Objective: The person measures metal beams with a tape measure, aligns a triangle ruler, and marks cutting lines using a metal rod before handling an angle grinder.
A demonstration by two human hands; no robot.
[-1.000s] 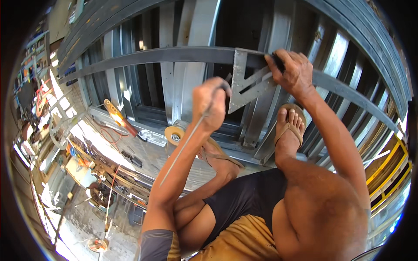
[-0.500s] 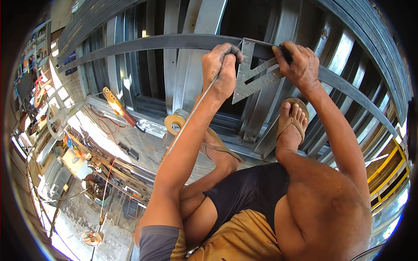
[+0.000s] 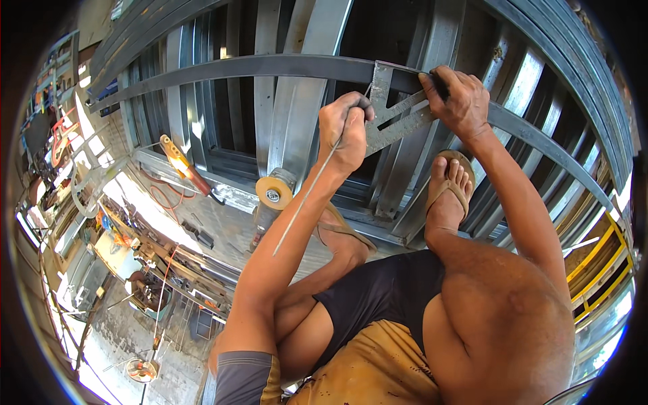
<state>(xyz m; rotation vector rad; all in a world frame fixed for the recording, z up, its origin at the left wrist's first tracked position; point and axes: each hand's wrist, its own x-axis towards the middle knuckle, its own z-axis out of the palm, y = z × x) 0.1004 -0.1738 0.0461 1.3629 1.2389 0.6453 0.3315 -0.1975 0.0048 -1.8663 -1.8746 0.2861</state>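
Observation:
My left hand (image 3: 345, 131) is closed around a thin metal rod (image 3: 297, 210), whose long end trails back over my left forearm. The rod's upper tip meets the left edge of a grey triangular set square (image 3: 382, 84), close to the long metal bar (image 3: 256, 65). Gripping the square's right corner, my right hand (image 3: 462, 101) keeps it against the bar, thumb on the near side. The bar crosses the view from left to right and looks bowed. The fingertips of my right hand are partly hidden behind the bar and the square.
Beneath the bar lie several metal channels (image 3: 304, 101) with dark gaps between them. An angle grinder (image 3: 273, 194) with a tan disc stands by my left foot. Farther left rests a yellow and red tool (image 3: 179, 165). A yellow frame (image 3: 601, 266) is at the right edge.
My left hand has come slightly toward me with the rod, down along the square's edge. My right hand and the square have stayed nearly in place.

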